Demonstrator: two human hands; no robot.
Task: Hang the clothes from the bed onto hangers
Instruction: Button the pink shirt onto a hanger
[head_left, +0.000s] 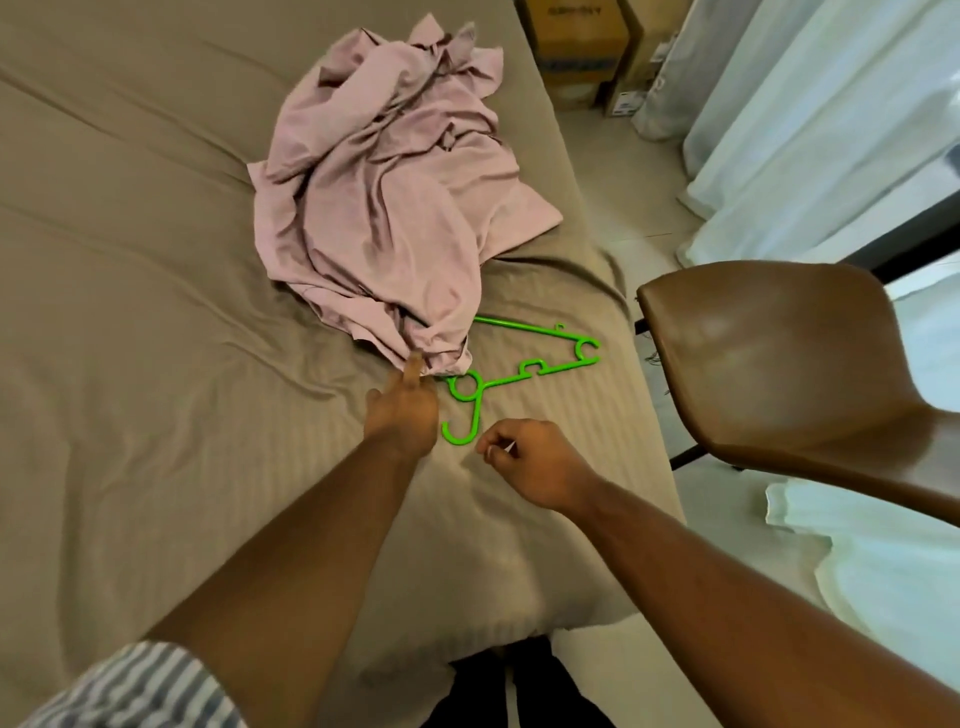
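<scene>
A crumpled pink garment (384, 208) lies in a heap on the beige bed (130, 312). A bright green plastic hanger (519, 371) lies flat beside it, its left half hidden under the garment's near edge and its hook pointing toward me. My left hand (402, 408) reaches to the garment's near edge, fingertips touching the cloth; whether it grips the cloth is unclear. My right hand (530, 460) hovers just right of the hanger's hook, fingers curled loosely and holding nothing.
A brown leather chair (779, 364) stands close to the bed's right side. Pale sheer curtains (810, 130) hang at the right. Cardboard boxes (587, 47) sit on the floor beyond the bed's far corner.
</scene>
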